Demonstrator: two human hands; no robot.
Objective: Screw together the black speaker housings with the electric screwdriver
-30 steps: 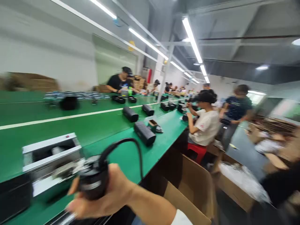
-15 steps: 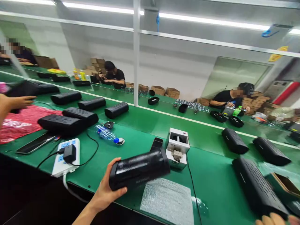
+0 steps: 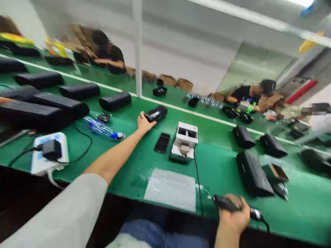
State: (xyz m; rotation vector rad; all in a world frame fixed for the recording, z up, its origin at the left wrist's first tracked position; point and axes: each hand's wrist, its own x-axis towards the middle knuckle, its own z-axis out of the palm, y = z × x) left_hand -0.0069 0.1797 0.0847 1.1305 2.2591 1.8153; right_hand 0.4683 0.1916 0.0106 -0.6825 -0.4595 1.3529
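Note:
My left hand [image 3: 145,123] is stretched far across the green bench, its fingers around the near end of a glossy black speaker [image 3: 157,113]. Close to the bench's front edge, my right hand [image 3: 235,212] grips a black corded tool [image 3: 227,203], whose cable trails off to the right. Between my hands are a black phone [image 3: 162,143], a white box-like fixture [image 3: 184,141] with openings, and a pale foam sheet [image 3: 171,189] lying flat.
Several black speakers stand at left and right, one large one [image 3: 254,174] nearest on the right. A white power strip [image 3: 49,151] and a plastic bottle [image 3: 100,128] lie at left. An upright post [image 3: 137,48] rises mid-bench. People sit across the bench.
My left hand has moved forward, away from me, with the speaker. My right hand has come into fuller view, now holding the corded tool. The view has tilted down.

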